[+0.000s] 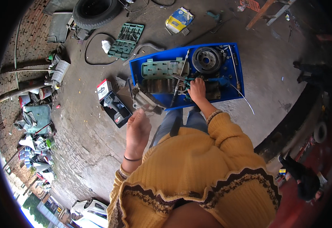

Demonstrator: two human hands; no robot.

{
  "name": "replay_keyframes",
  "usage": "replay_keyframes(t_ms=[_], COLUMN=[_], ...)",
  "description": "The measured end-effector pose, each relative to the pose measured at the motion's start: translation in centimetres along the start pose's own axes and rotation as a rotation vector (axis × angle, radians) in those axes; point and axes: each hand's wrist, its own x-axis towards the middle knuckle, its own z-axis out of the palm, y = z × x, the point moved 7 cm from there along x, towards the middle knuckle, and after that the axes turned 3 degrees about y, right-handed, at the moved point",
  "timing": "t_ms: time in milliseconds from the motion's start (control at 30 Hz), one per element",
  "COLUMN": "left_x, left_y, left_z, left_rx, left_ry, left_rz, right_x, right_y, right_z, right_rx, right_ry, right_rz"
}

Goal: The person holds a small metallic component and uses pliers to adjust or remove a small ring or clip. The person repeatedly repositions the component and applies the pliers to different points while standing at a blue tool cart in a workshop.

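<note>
My right hand [197,90] reaches over the blue tray [239,72], its fingers closed on what look like green-handled pliers [186,80]. Close by that hand lie a teal-bodied tool [221,80] and a long metal bar [182,70]. My left hand [137,127] is raised left of the tray, thumb and fingers pinched together. Whatever sits in that pinch is too small to make out. Just beyond those fingertips, a curved metal part [147,99] rests against the tray's near left corner.
The tray also holds a round metal pulley [206,60] and a green tool case [162,69]. Left of it stands an open box [114,110] with a power tool. Farther off lie another green case [126,41], a tyre [95,11] and a yellow-blue bag [179,20].
</note>
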Motion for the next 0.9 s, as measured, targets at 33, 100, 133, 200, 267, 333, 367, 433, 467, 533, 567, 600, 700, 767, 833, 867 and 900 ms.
replay_keyframes(t_ms=[33, 100, 133, 200, 267, 333, 367, 433, 467, 533, 567, 600, 700, 767, 833, 867, 900], left_x=[0.4, 1.1, 1.3, 1.8, 2.2, 2.7, 2.8, 3.2, 3.3, 3.4, 3.4, 3.4, 3.6, 3.6, 3.5, 3.4, 3.2], left_y=[0.6, 1.7, 2.2, 3.0, 3.7, 4.2, 4.4, 4.7, 4.9, 5.0, 5.0, 4.9, 4.4, 3.9, 3.3, 3.0, 2.5], left_z=[-0.1, -0.6, -0.8, -1.2, -1.1, -0.8, -0.4, 0.6, 1.0, 1.8, 2.3, 2.6, 3.4, 4.3, 5.2, 5.8, 6.5], left_rx=[0.008, 0.017, 0.022, 0.037, 0.060, 0.092, 0.105, 0.122, 0.125, 0.153, 0.163, 0.157, 0.177, 0.224, 0.256, 0.263, 0.265], left_ry=[-0.039, -0.074, -0.092, -0.092, -0.109, -0.116, -0.138, -0.177, -0.191, -0.208, -0.236, -0.231, -0.223, -0.271, -0.311, -0.330, -0.358], left_rz=[0.005, 0.002, -0.004, -0.019, -0.028, -0.036, -0.037, -0.039, -0.046, -0.062, -0.063, -0.060, -0.092, -0.094, -0.106, -0.114, -0.119], right_x=[0.3, 0.8, 1.0, 1.6, 1.7, 1.9, 1.8, 1.2, 0.3, -2.0, -3.3, -5.1, -9.6, -12.0, -13.8, -14.4, -14.9], right_y=[-0.2, -0.3, 0.0, 0.2, 0.2, 0.4, 0.3, 0.4, 0.7, 0.8, 0.7, 1.0, 1.1, 1.1, 1.3, 1.3, 1.2], right_z=[0.7, 1.4, 2.2, 2.4, 2.5, 2.0, 1.8, 1.0, 0.8, -0.3, -1.5, -2.3, -7.3, -10.6, -12.7, -14.0, -14.7], right_rx=[-0.043, -0.102, -0.118, -0.119, -0.059, 0.246, 0.407, 0.610, 0.723, 1.102, 1.313, 1.481, 2.106, 2.300, 2.273, 2.265, 2.307], right_ry=[0.000, 0.029, -0.039, -0.076, -0.164, -0.203, -0.226, -0.285, -0.355, -0.376, -0.324, -0.301, -0.223, -0.152, -0.108, -0.077, -0.076], right_rz=[0.023, 0.021, 0.051, 0.028, -0.014, 0.090, 0.131, 0.211, 0.293, 0.473, 0.502, 0.624, 0.587, 0.472, 0.480, 0.427, 0.452])
